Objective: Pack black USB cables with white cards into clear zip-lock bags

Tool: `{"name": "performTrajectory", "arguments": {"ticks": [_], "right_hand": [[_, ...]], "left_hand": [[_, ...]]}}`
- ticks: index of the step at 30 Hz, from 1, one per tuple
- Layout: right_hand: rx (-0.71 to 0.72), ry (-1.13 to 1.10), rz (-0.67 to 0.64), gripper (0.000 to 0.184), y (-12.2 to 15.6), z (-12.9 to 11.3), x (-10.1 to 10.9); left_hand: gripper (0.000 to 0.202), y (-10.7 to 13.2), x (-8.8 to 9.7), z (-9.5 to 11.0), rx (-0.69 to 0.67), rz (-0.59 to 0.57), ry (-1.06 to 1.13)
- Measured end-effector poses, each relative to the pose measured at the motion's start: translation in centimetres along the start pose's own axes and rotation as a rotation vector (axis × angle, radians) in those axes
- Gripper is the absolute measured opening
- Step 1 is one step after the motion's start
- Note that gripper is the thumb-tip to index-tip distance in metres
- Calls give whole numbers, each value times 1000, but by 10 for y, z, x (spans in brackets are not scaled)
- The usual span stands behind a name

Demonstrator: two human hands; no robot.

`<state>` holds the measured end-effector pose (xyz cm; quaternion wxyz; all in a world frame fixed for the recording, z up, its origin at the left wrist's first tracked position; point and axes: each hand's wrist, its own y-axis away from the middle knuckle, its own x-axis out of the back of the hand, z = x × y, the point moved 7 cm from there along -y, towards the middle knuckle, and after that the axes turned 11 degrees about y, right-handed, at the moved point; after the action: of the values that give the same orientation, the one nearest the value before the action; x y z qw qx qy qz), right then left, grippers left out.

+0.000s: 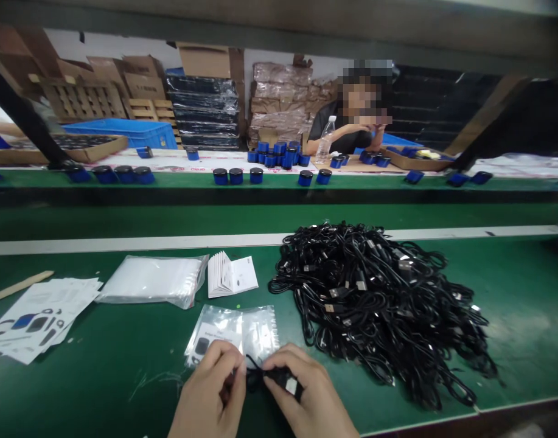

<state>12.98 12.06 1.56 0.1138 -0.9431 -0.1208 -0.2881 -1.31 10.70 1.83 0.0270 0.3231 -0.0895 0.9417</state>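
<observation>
Two hands work close together at the near edge of the green worktop [100, 377]: the left hand [212, 395] and the right hand [310, 398] each have fingers curled shut around a small coiled black cable [265, 378], which is pinched between them just above the worktop. Right behind the hands lies a clear zip bag [242, 331] holding a printed card, flat on the worktop and touching nothing else. To the right sprawls a big heap of black USB cables [379, 298], its near edge just beside the right hand. Farther back sit a stack of empty clear bags [153, 280] and a bunch of folded leaflets [230, 275], side by side. At far left, printed sheets [36, 316] are fanned out, with a wooden stick [20, 285] beyond them. Across the belt, blue round speakers [279, 155] cluster near a water bottle [325, 141], where another person leans on the far worktop.
</observation>
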Motion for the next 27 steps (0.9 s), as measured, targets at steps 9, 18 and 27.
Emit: {"name": "performTrajectory", "arguments": {"ticks": [9, 18, 27], "right_hand": [[54, -64, 381, 20, 10, -2, 0], [-170, -263, 249, 10, 5, 5, -15], [56, -47, -384, 62, 8, -9, -30]], "left_hand": [[24, 13, 4, 3, -65, 206, -38], [23, 19, 4, 11, -39, 280, 32], [19, 22, 6, 9, -89, 280, 5]]}}
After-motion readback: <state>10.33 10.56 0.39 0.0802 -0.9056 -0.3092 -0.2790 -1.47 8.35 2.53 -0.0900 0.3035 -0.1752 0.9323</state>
